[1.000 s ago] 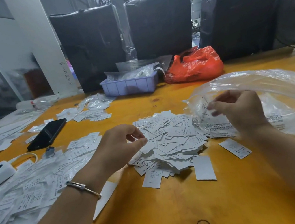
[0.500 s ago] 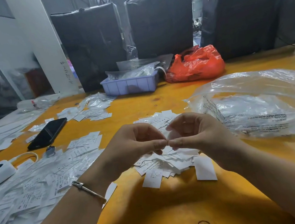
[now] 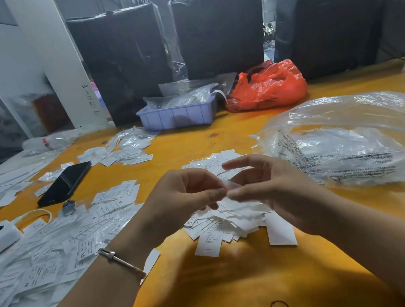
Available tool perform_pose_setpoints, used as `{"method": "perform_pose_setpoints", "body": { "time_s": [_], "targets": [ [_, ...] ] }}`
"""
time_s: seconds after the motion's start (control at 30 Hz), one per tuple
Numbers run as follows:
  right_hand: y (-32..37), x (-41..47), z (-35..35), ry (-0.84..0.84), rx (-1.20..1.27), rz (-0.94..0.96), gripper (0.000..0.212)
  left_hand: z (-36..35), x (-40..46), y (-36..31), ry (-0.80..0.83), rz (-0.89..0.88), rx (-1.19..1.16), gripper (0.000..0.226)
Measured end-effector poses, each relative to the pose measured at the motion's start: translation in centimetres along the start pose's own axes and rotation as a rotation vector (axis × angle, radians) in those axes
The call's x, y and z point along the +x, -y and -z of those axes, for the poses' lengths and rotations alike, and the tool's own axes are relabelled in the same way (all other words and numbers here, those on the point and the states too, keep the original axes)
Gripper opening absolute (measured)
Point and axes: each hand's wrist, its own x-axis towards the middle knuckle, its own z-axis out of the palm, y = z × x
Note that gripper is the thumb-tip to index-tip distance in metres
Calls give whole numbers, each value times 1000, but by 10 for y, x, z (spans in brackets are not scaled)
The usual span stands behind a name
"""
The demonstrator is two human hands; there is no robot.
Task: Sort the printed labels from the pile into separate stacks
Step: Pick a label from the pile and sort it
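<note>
Head view: bare orange wooden table (image 3: 216, 294) near me; left hand (image 3: 177, 203) and right hand (image 3: 266, 191) meet fingertips above white printed label pile (image 3: 222, 226), pinching something, I can't tell what.

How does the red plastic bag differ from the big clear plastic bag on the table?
The red plastic bag is opaque and bunched up at the table's far edge; the clear plastic bag is see-through, bears black print, looks larger in the picture and lies nearer, beside the right hand. Both are crinkled plastic on the orange table.
</note>
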Motion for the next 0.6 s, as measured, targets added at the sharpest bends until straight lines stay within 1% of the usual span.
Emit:
{"method": "perform_pose_setpoints", "body": {
  "time_s": [0.1, 0.17, 0.23, 0.3, 0.37, 0.47, 0.53, 0.6],
  "targets": [
    [-1, 7, 9, -29, 257, -91, 51, 2, 0, 0, -7, 26, 4, 12],
    [-3, 9, 12, -57, 306, -92, 48, 3, 0, 0, 7, 54, -20, 23],
    [-4, 9, 13, -99, 272, -55, 48, 5, 1, 0, 30, 99, -70, 35],
    [-4, 7, 13, -154, 182, 16, 50, 5, 1, -1, 42, 146, -96, 41],
    [-3, 6, 12, -178, 102, 95, 53, 6, 2, 0, 51, 189, -109, 40],
    [-4, 2, 10, -158, 44, 179, 51, 5, 1, -3, 82, 237, -73, 30],
    [-3, 1, 8, -137, 29, 204, 47, 4, 1, -3, 88, 226, 4, 36],
    [0, 3, 11, -145, 10, 225, 40, 2, 0, -2, 57, 191, 24, 35]
  ]
}}
